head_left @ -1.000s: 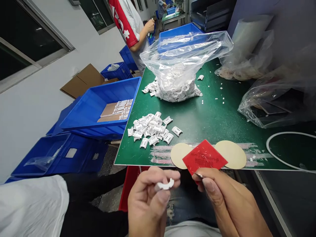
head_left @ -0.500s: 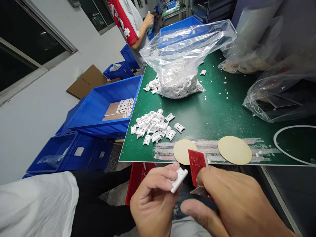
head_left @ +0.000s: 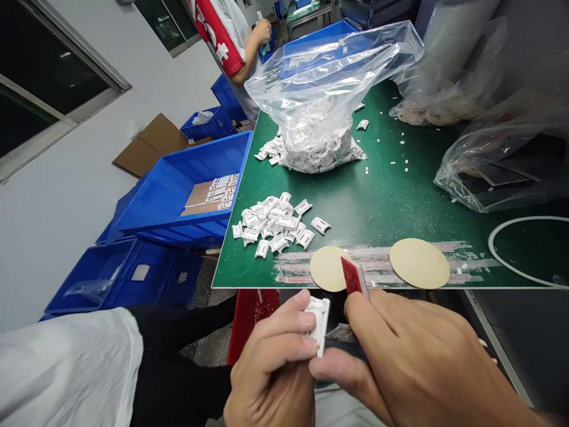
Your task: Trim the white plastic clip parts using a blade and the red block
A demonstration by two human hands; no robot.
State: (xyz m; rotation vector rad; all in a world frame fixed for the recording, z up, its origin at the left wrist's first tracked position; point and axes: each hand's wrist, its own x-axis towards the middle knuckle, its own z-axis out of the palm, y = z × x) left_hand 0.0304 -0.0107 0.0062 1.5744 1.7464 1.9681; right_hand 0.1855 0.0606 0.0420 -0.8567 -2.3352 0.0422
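Observation:
My left hand [head_left: 271, 362] pinches a small white plastic part [head_left: 319, 315] between thumb and fingers, below the table's near edge. My right hand [head_left: 413, 356] is closed on a red-handled blade [head_left: 353, 277], whose metal edge lies against the white part. A loose heap of the same white parts [head_left: 275, 224] lies on the green table [head_left: 391, 201] just beyond my hands. Behind it stands a clear plastic bag of white parts [head_left: 322, 107].
Two tan discs [head_left: 418, 263] stick to the table's near edge, with a white ring [head_left: 498, 261] at right. Crumpled clear bags [head_left: 498, 160] fill the right side. Blue crates [head_left: 178, 190] stand left of the table. A person in a red and white shirt [head_left: 222, 29] works at the far end.
My hands have come together: the red blade turned edge-on and now lies against the white part, which my left hand has rotated upright. The view shifted slightly.

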